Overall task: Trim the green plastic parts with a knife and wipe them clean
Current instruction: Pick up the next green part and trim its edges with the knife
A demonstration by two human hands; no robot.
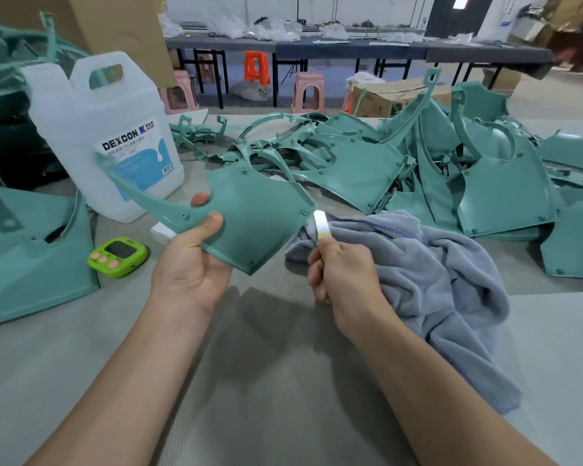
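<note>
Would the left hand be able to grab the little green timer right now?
Probably not yet. The timer lies close by with nothing between, but the left hand is gripping the green plastic part, so it would need to let go first.

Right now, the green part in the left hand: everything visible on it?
The part is teal moulded plastic, slightly glossy: a flat panel with a raised rim, small bosses near its corners, a curved cut-out on top and a long tapering arm sweeping up-left. It is held tilted above the table. The left hand grips its lower-left edge, thumb on the face. The knife in the right hand sits at its right corner; contact unclear.
</note>
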